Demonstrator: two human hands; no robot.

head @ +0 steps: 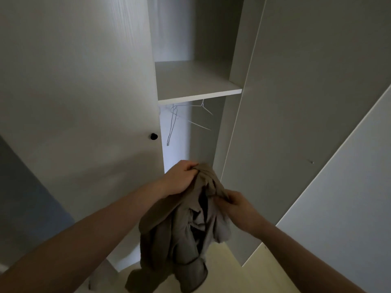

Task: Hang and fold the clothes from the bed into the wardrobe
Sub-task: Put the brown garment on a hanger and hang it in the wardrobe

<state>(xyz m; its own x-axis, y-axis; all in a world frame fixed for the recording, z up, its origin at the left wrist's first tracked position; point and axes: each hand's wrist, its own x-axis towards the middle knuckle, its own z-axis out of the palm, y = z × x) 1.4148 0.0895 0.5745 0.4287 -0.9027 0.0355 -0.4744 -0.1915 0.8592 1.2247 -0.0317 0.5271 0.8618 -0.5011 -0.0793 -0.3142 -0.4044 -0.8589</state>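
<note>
The left hand (179, 178) grips the top of a crumpled grey-brown garment (182, 233), fingers (193, 167) curled into the bunched cloth. The right hand (237, 208) pinches a fold lower down. It hangs before the open wardrobe (198, 81), below the wire hangers (172, 123).

No readable text, label, brand, number or sign shows on anything here.

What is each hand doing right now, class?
Left hand: grips the top of the grey-brown garment.
Right hand: pinches the same garment lower down.
</note>
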